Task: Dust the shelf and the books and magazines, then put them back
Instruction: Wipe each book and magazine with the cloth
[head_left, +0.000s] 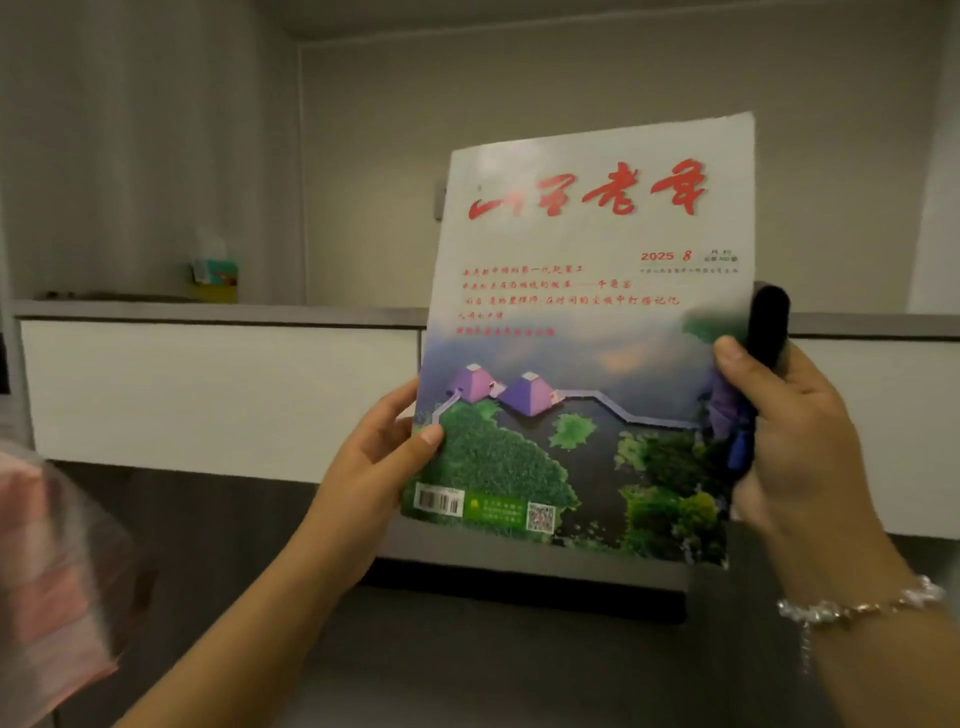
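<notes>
I hold a magazine (582, 332) upright in front of me; its cover has red title characters on white above a green landscape with purple pyramids. My left hand (379, 457) grips its lower left edge, thumb on the cover. My right hand (789, 441) pinches the right edge with the thumb on the cover. That same hand also holds a dark, black-and-blue cloth (763, 332), which sticks up behind the magazine's right edge.
A grey ledge (208, 310) over white cabinet fronts (218, 395) runs across the back wall. A tissue box (215, 275) stands on the ledge at the left. A blurred pink stack (47, 587) sits at the lower left. A dark surface (467, 665) lies below the magazine.
</notes>
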